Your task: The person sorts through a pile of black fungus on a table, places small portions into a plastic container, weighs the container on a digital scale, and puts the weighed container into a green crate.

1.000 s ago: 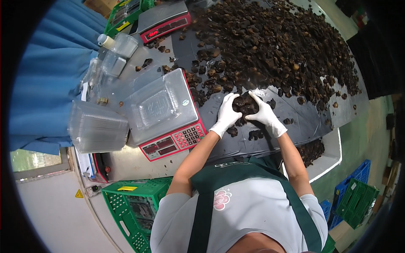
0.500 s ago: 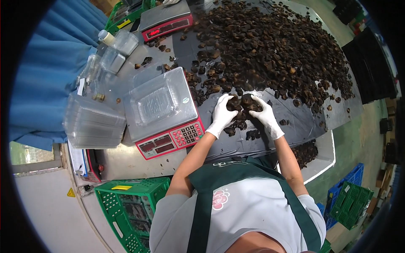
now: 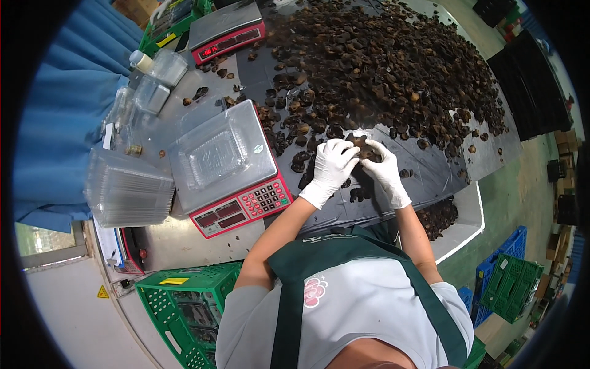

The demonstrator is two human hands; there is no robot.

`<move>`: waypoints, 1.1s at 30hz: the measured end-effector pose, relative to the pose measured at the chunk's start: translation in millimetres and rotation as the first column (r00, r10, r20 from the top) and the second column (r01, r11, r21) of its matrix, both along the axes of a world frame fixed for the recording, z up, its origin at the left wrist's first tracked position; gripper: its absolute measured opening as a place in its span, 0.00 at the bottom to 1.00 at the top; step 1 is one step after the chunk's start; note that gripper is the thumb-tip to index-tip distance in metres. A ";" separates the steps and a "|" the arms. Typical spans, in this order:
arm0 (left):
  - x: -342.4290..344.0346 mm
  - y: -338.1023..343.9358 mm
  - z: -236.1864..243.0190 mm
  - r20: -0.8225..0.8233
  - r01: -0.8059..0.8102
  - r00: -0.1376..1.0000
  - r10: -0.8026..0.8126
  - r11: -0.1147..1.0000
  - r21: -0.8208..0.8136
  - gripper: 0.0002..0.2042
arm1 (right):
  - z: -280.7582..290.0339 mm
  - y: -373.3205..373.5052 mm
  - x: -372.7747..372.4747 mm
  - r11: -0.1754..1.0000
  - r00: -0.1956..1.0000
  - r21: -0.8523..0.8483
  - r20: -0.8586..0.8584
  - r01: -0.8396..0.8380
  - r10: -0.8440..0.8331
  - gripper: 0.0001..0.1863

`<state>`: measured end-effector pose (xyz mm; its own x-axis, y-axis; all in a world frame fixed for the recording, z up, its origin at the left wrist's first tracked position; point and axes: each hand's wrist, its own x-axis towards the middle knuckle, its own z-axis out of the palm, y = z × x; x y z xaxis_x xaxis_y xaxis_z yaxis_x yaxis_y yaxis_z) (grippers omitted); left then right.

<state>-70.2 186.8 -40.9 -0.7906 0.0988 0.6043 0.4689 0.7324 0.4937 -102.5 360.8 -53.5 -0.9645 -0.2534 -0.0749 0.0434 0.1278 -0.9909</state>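
Both hands wear white gloves and meet at the near edge of a big heap of dark brown wood ear mushrooms. Between them is one brown wood ear mushroom. My right hand pinches it from the right. The fingers of my left hand are curled against its left side. Loose mushrooms lie on the dark sheet beside and below the hands. Left of my left hand stands a red scale, with a clear plastic tray on its platform.
A second red scale stands farther back. Stacked clear trays lean at the left, near more clear boxes and a bottle. A white bin holds mushrooms below the table's right edge; a green crate sits low left.
My hands have drawn closer together, and the left has turned inward over the mushrooms. The clump between them has become a single piece held up. The whole view has shifted slightly.
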 end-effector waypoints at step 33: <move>91.0 -41.4 4.6 0.661 -0.105 0.732 0.167 0.986 -0.133 0.46 | 3.7 61.6 21.8 0.360 0.974 0.929 -0.157 0.089 0.166 0.55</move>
